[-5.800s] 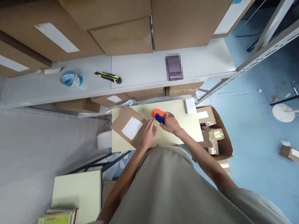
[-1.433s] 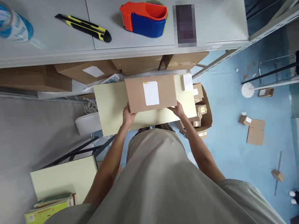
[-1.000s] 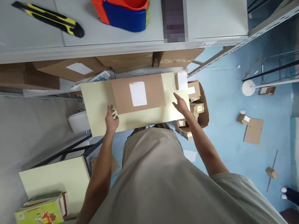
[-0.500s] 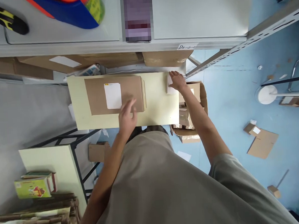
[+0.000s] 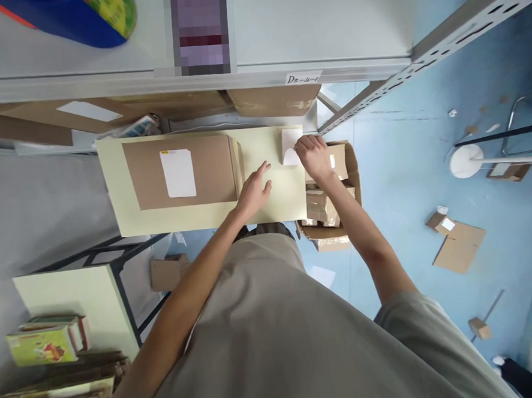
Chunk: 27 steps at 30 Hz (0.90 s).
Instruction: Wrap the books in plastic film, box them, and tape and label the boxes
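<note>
Here, the fingers of the right hand point(image 5: 314, 155) pinch the curled edge of a sheet point(image 5: 292, 157) on the white pad point(image 5: 288, 139) to their left, long axis up-frame, right of centre, the left hand point(image 5: 253, 194), fingers spread, just beside the box point(image 5: 214, 172).

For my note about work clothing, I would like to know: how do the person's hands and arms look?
The left hand and right hand are bare, with no gloves, watch or ring visible. The right sleeve is short, loose and greyish, matching the shirt; the left sleeve is not visible here.
</note>
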Available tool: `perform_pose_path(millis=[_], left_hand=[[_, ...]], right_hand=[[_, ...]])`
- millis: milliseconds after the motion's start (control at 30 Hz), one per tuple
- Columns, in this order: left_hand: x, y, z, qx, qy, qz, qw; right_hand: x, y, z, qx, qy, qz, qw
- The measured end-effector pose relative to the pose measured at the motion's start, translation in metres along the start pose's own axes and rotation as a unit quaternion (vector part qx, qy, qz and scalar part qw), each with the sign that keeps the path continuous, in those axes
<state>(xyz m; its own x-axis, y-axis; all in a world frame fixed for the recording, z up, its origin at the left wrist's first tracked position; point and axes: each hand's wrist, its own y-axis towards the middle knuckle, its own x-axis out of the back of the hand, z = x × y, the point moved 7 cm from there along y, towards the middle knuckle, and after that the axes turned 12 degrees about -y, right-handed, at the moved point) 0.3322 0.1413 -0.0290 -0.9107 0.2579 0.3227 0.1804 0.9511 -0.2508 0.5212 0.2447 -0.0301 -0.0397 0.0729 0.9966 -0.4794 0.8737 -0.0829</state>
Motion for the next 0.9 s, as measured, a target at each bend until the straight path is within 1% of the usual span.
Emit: perform_pose_path(millis=[67,133,200,267,367,433,533,600,733,800,900], left_hand=[[-0.021,0.032,0.018,0.045,-0.04,0.008,0.998],[-0.042,0.059,0.039,0.113,-0.074,-0.002,0.991],[-0.057,0.079,0.054,0.149,-0.099,-0.024,0.984],[-0.064,0.09,0.063,0.154,-0.124,-0.049,0.979],[-0.065,0.091,0.071,0.159,-0.149,-0.076,0.973],[-0.063,0.089,0.073,0.167,-0.158,-0.077,0.97],[-0.063,0.09,0.073,0.166,-0.171,-0.061,0.969],[-0.062,0.093,0.074,0.166,-0.167,-0.056,0.97],[-0.062,0.098,0.08,0.165,-0.158,-0.064,0.971],[-0.062,0.098,0.085,0.167,-0.161,-0.067,0.97],[-0.064,0.098,0.093,0.18,-0.165,-0.067,0.967]], right_hand=[[0.005,-0.01,0.003,0.011,0.006,0.0,1.0],[0.007,-0.008,0.004,0.009,0.018,0.005,1.0],[0.006,0.005,0.005,0.004,0.035,0.012,0.999],[0.003,0.023,0.005,-0.002,0.057,0.024,0.998],[-0.002,0.045,0.003,-0.01,0.083,0.041,0.996],[-0.003,0.049,0.0,-0.018,0.083,0.031,0.996],[-0.005,0.035,-0.006,-0.043,0.085,0.014,0.995],[-0.016,0.019,-0.005,-0.039,0.106,0.036,0.993],[-0.049,-0.01,0.005,0.004,0.13,0.106,0.986],[-0.062,-0.016,0.008,0.006,0.126,0.122,0.984],[-0.07,-0.016,0.009,-0.004,0.127,0.131,0.983]])
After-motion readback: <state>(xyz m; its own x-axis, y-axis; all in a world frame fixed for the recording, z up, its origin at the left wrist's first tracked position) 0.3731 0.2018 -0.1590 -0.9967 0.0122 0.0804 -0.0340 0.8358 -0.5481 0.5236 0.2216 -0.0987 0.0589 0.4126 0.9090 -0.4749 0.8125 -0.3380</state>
